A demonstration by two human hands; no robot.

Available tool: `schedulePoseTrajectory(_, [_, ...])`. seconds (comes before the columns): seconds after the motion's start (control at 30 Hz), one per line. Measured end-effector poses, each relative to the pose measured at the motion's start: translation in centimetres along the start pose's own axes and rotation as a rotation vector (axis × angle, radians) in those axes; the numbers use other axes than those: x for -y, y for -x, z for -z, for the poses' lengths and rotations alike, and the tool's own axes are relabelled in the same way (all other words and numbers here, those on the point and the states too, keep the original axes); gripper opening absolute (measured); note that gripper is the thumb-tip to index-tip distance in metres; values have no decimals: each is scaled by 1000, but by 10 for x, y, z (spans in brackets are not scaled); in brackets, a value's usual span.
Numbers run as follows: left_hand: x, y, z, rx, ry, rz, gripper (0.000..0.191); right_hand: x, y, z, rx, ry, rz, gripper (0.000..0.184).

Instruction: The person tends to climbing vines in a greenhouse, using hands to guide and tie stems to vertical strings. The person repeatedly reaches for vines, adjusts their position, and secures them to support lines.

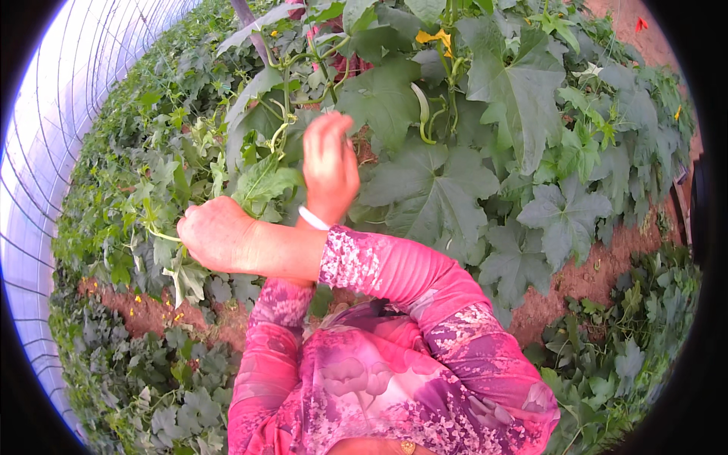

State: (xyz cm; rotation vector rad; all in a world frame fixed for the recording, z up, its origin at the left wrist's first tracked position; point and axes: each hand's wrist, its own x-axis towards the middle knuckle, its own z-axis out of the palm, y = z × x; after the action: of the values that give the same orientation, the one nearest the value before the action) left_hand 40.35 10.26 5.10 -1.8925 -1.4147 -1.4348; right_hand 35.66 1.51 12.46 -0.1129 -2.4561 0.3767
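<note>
My right arm crosses over my left forearm. At the left, my right hand (213,234) is a fist around a thin green vine shoot (164,234), whose leafy tip sticks out past the knuckles. My left hand (331,165), with a white bangle (313,218) at the wrist, is raised beside the gourd vine's upright stem (286,94). Its fingers point up and are blurred; whether they touch anything is unclear. A pale green leaf (264,183) lies between the hands. Right of them hang a small young gourd (421,103) and broad lobed leaves (438,185).
A yellow flower (437,40) opens above the young gourd. Red patterned cloth (355,65) shows behind the leaves, near a slanting grey pole (250,31). Bare soil (591,267) runs between dense vine rows. A ribbed translucent greenhouse wall (34,153) curves along the left.
</note>
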Motion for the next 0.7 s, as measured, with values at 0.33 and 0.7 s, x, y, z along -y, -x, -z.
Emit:
schedulePoseTrajectory(0.33, [113,-128,31,237,163,782,46,-34,37,69,-604,-188,241,15])
schedulePoseTrajectory(0.7, [68,-97,60,140,841,808,12,-270,83,75,-509,-447,-794,35])
